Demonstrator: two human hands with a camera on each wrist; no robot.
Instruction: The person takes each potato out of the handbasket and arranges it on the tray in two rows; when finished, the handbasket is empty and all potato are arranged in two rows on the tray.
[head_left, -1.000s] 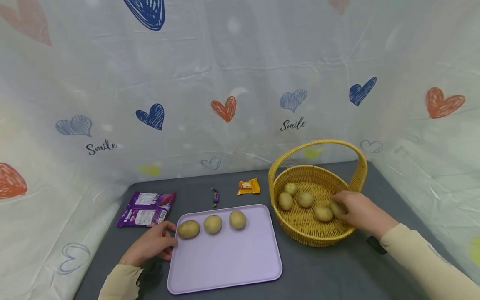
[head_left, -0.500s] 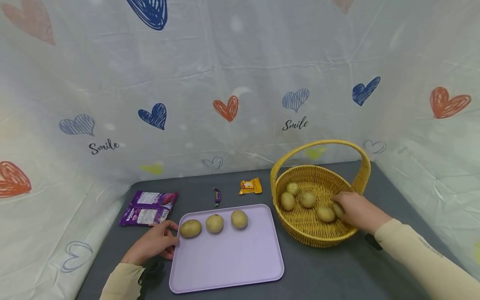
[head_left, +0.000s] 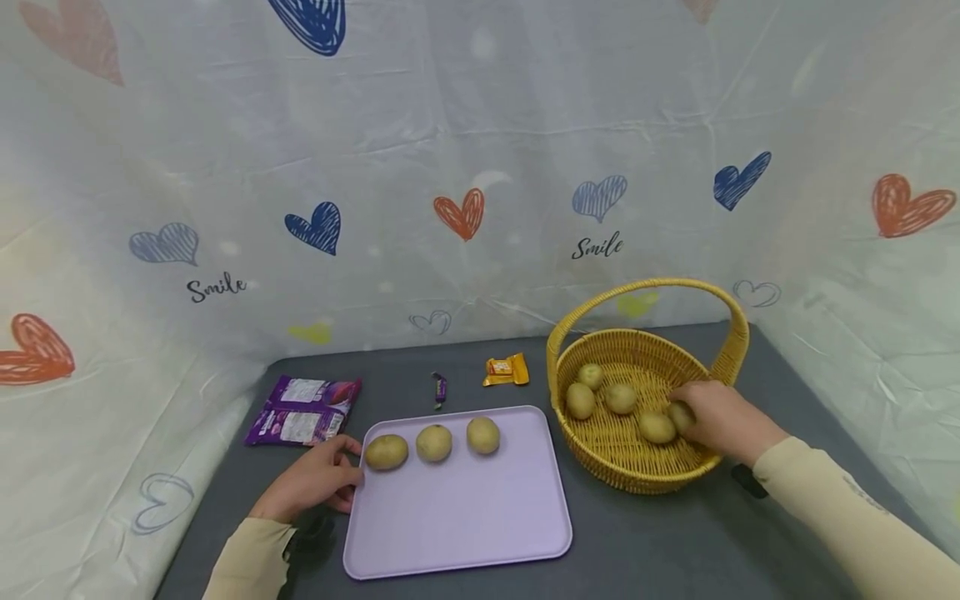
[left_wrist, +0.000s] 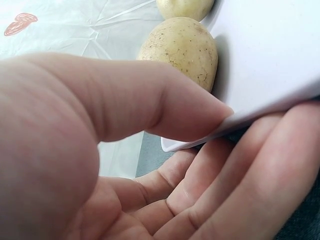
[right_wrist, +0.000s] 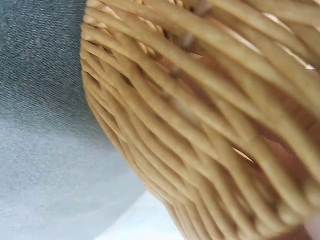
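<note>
Partly hidden, one potato (head_left: 682, 417) lay pinched in the right grip (head_left: 726, 421) inside the basket (head_left: 649, 482), whose weave blocked the right wrist view. The left grip (head_left: 317, 477) pinched the tray (head_left: 465, 521) at its edge. "Smile" adorned the backdrop (head_left: 390, 150) twice; print on the purple packet (head_left: 303, 410) was unreadable.

I have room to pass over the lower half of the flat lilac rectangular tray (head_left: 461, 521) at bottom centre; right of centre, the round yellow wicker basket (head_left: 611, 446) blocks me with its arched handle (head_left: 651, 283).
</note>
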